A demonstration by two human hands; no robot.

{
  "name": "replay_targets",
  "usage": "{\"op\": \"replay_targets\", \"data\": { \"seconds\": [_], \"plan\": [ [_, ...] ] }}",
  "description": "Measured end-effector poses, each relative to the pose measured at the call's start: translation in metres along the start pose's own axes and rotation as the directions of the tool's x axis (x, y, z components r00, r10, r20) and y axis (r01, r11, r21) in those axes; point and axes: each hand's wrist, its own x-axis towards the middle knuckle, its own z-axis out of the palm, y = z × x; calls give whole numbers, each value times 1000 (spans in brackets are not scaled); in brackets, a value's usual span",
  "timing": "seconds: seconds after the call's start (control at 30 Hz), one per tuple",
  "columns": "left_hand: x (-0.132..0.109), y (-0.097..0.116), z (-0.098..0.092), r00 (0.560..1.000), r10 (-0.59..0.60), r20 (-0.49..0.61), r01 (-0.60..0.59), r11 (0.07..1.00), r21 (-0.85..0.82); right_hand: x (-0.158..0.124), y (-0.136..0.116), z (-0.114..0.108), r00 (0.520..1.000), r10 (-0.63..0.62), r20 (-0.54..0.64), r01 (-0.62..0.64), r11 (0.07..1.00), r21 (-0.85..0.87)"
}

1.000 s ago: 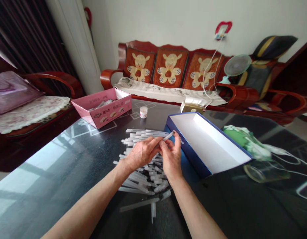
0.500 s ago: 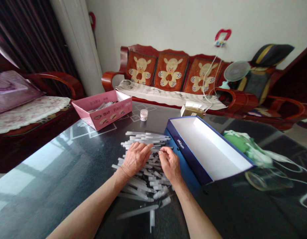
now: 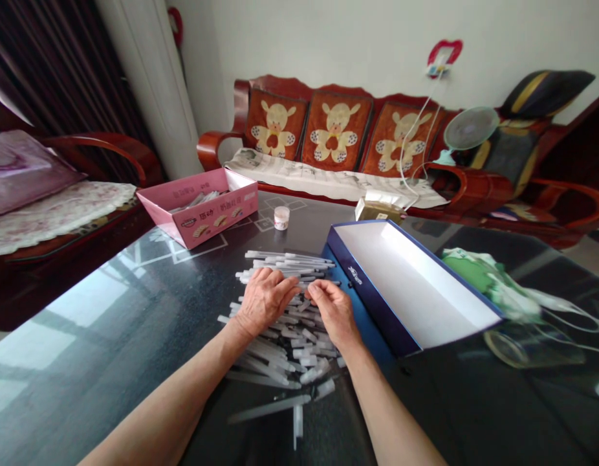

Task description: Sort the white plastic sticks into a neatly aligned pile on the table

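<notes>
A heap of translucent white pen barrels and short caps [image 3: 306, 359] lies on the dark table beneath both hands. Over its upper left part is my left hand [image 3: 268, 298], palm down with the fingers curled, its thumb and forefinger pointing right. My right hand [image 3: 332, 310] is pinched just beside those fingertips. A small pale bit shows between the two hands, but what each one grips is mostly hidden. Longer white pens [image 3: 290, 260] lie side by side beyond my hands. Near me a single barrel [image 3: 270, 409] and a cap [image 3: 298, 421] lie apart.
A pink box [image 3: 197, 217] with white pens inside stands at the far left. A small white jar [image 3: 281, 218] is behind the heap. To the right sits an open blue box [image 3: 416, 285], white inside. Green-white cloth [image 3: 488, 278], cables and a tissue box [image 3: 380, 208] are farther right.
My hands have drawn closer together, and the right fingertips now nearly meet the left ones. The view has tilted slightly down. The heap looks the same.
</notes>
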Motion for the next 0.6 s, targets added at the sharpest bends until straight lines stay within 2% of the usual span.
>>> {"op": "replay_targets", "data": {
  "seconds": [0.13,0.23,0.33,0.43,0.6],
  "plan": [
    [0,-2,1,999,-20,46,19,1000,23,2,4,-2,999,-15,29,14,1000,25],
    [0,-3,3,998,-39,56,38,999,22,1,5,-2,997,-70,23,70,998,9],
    [-1,-4,4,998,-41,56,40,999,24,1,4,-2,986,-163,-36,155,973,-170],
    [0,-3,5,998,-31,58,30,999,19,2,4,-1,970,-241,-43,215,921,-324],
    [0,-3,5,997,-36,63,35,999,13,2,5,1,975,-220,-12,209,941,-267]
  ]
}}
